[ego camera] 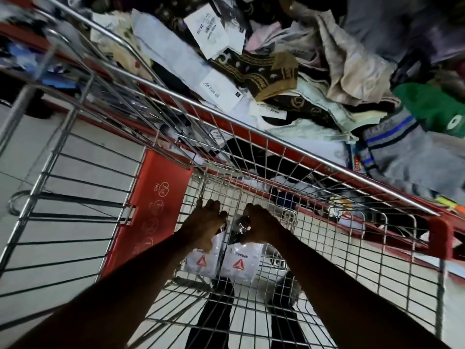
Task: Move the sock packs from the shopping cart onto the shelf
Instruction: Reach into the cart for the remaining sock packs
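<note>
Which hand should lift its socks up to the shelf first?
Probably the right hand. It is closed on the right sock pack, and the shelf piled with clothes runs along that side of the cart. The left hand, holding the left sock pack, sits farther away.

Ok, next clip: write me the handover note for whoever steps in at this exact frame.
Left hand: closed on the top of the left sock pack, low inside the cart.
Right hand: closed on the top of the right sock pack, beside the first.
Done: both packs gripped; neither has cleared the cart rim.
Left: lift both out and set them on the shelf ahead, already heaped with clothing. No other packs are clearly visible in the cart.
</note>
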### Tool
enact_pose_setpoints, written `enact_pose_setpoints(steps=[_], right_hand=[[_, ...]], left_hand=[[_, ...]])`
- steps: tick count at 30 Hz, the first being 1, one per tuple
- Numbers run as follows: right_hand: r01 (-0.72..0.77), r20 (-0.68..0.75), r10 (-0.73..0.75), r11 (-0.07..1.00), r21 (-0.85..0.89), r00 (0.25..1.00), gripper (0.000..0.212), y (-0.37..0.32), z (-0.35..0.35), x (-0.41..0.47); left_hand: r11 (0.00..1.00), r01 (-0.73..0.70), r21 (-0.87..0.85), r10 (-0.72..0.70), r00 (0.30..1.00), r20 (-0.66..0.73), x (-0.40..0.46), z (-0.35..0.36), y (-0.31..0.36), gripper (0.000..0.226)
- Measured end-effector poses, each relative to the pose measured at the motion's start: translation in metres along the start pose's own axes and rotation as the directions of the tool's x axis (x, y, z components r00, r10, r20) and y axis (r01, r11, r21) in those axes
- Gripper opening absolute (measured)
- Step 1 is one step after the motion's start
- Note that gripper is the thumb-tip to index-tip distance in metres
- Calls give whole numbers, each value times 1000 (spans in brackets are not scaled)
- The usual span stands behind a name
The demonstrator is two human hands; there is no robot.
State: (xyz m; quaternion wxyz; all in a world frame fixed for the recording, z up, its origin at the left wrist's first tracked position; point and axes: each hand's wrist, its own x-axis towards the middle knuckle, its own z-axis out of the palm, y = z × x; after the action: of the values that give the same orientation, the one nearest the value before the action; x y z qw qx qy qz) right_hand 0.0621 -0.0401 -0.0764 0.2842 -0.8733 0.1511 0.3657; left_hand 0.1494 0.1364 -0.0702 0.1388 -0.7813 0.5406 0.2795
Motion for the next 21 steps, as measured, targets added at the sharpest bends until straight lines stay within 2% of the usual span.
enact_pose_setpoints(steps=[3,6,8,10,12,14,16,18,19,21], right_hand=[[20,19,-22,996,86,1000,86,-4,0,-16],[89,-63,-84,992,86,994,81,-9,-3,-36],[120,-127,-111,990,69,986,78,-14,-10,-55],[155,-216,-141,987,46,966,70,-20,-19,-75],[180,-329,-171,984,-1,929,62,-26,-36,-97],[161,-416,-176,984,-71,892,61,-33,-58,-122],[122,-497,-195,977,-176,845,70,-40,-87,-152],[89,-595,-234,961,-263,769,76,-48,-126,-186],[89,-631,-249,958,-274,735,76,-53,-145,-202],[91,-646,-243,961,-260,724,73,-64,-189,-247]], left_hand=[[997,-46,-55,43,997,-64,-10,2,3,89],[975,-89,-204,67,991,-113,-26,1,3,79],[963,-47,-264,21,995,-98,-39,-12,9,64],[967,-5,-255,-32,989,-143,-52,-28,18,43],[968,26,-250,-78,977,-200,-66,-49,25,33],[965,68,-254,-136,956,-259,-85,-72,30,36],[962,102,-253,-186,924,-335,-105,-102,35,43],[966,133,-223,-217,886,-410,-123,-143,35,49],[967,152,-207,-232,863,-449,-132,-165,35,52],[972,180,-151,-233,819,-524,-157,-222,41,53]])
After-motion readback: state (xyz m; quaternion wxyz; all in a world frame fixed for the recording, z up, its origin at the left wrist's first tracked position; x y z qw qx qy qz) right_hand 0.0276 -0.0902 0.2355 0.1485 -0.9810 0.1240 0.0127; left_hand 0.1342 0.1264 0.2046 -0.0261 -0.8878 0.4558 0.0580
